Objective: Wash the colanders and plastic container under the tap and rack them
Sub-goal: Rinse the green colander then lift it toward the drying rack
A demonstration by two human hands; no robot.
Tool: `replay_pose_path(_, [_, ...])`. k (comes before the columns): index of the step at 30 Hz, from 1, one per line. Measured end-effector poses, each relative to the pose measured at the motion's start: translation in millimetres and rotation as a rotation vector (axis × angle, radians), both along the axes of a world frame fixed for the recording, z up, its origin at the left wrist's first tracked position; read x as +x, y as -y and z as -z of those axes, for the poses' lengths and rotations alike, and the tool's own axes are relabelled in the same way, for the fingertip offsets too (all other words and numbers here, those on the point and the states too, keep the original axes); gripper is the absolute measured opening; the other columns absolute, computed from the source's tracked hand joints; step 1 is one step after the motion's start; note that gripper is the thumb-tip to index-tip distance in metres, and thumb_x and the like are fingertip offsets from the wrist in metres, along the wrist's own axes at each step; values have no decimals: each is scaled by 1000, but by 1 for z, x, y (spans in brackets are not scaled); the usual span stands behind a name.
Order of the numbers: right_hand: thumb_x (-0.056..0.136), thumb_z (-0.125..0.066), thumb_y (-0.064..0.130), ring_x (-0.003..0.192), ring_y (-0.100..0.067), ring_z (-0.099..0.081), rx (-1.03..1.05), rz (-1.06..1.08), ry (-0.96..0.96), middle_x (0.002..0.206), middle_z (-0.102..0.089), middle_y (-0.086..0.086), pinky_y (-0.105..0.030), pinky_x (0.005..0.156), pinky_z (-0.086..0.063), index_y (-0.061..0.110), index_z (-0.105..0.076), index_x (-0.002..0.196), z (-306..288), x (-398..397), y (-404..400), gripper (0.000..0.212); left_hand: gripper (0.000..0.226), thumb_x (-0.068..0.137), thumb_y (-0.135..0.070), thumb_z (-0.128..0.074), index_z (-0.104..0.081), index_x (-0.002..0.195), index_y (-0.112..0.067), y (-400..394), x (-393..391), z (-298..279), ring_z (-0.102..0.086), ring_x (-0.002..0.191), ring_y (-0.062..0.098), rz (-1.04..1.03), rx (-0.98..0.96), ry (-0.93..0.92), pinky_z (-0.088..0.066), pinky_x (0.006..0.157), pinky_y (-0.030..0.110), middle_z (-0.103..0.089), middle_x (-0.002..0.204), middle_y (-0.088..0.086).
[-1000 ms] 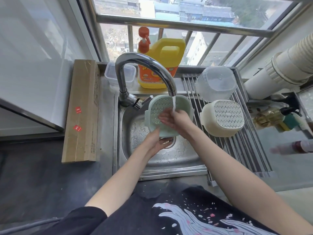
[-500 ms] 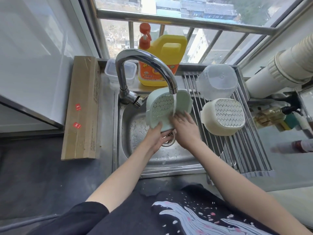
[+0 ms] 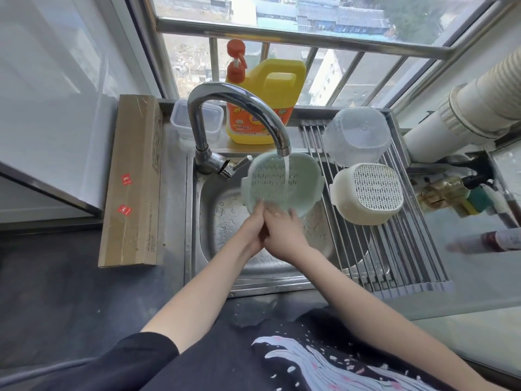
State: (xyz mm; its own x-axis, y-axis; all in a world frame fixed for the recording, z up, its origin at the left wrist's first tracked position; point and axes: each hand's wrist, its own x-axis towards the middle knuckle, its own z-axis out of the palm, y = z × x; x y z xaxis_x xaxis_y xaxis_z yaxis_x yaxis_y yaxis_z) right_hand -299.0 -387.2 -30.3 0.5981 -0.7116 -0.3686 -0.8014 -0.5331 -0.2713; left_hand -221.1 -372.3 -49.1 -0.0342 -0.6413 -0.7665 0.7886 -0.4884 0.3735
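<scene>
1. Both hands hold the green colander (image 3: 280, 187) by its near rim over the sink (image 3: 220, 221): left hand (image 3: 251, 230) and right hand (image 3: 284, 232) sit pressed side by side, fingers curled onto the edge.
2. Water from the tap (image 3: 236, 114) falls on the perforated face; turning the colander slowly under the stream would likely rinse every hole.
3. On the rack (image 3: 394, 249) to the right, the white colander (image 3: 369, 193) and clear container (image 3: 358, 136) lie upside down.
4. Fingertips under the rim are hidden, so grip depth is unclear.
</scene>
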Motion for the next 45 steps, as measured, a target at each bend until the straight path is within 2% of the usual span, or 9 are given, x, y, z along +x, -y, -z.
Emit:
replay_pose_path(3, [78, -49, 7, 129, -29, -44, 57, -65, 81, 127, -60, -3, -37, 110, -26, 26, -50, 135, -12, -20, 15, 60, 65, 94, -63, -19, -59, 91, -12, -4, 6, 6, -64, 85, 22, 47, 55, -34, -51, 72, 34, -66, 91, 11])
replay_pose_path(8, [84, -50, 16, 146, -29, -10, -347, -28, -233, 145, -45, -4, -32, 104, 36, 21, -43, 140, -12, -28, 13, 56, 60, 97, -57, -26, -52, 119, -8, -4, 5, 11, -64, 81, 22, 21, 110, 8, -48, 63, 32, -65, 93, 14])
replay_pose_path(11, [88, -46, 24, 145, -37, -3, -357, 47, -385, 154, -18, -25, -45, 102, 37, 6, -19, 150, -2, -20, -7, 70, 58, 97, -56, -29, -51, 123, -9, 1, 1, 13, -63, 81, 21, 1, 118, 55, -50, 67, 31, -65, 94, 13])
replay_pose_path(19, [89, -45, 7, 129, -20, -45, -166, -205, -167, 137, -53, -2, -32, 115, -10, 16, -40, 140, -23, -22, 19, 52, 51, 98, -52, -32, -60, 96, -9, 9, -3, 4, -57, 84, 18, 101, 86, -100, -42, 84, 31, -62, 94, 9])
replay_pose_path(26, [92, -48, 14, 113, -24, -52, -281, -270, -302, 106, -69, 5, -59, 112, 5, 26, -59, 120, -35, -35, 30, 33, 37, 89, -54, -50, -62, 92, -20, 9, 10, 1, -63, 88, 23, 458, 0, 8, -37, 97, 52, -66, 85, 0])
replay_pose_path(31, [91, -49, 10, 121, -32, -48, -340, -257, -385, 103, -69, 0, -60, 109, 18, 18, -68, 111, -21, -46, 42, 28, 42, 91, -35, -54, -50, 125, -10, 10, 38, 3, -64, 92, 29, 242, 90, 137, -51, 88, 50, -65, 102, 12])
replay_pose_path(35, [89, -55, 10, 142, -32, -26, -377, -199, -343, 136, -55, -10, -57, 108, 22, 13, -53, 134, -15, -37, 45, 45, 41, 93, -1, -44, -39, 134, -5, 20, 43, -4, -65, 93, 33, 213, 122, 272, -58, 56, 38, -57, 123, 23])
replay_pose_path(40, [93, -47, 27, 145, -23, 19, -357, 104, -608, 159, 9, -10, -65, 105, 17, 3, 8, 150, -21, -22, 48, 82, 39, 93, 6, -44, -39, 131, 0, 28, 24, -9, -57, 113, 42, 105, 81, 295, -51, 91, 51, -50, 131, 26])
replay_pose_path(45, [87, -44, 34, 147, -25, -9, -224, 2, -476, 155, -24, -13, -61, 106, 20, 7, -15, 150, -4, -9, 37, 75, 35, 94, 6, -41, -41, 130, 4, 31, 7, -9, -60, 98, 37, -25, 75, 280, -55, 76, 43, -54, 121, 25])
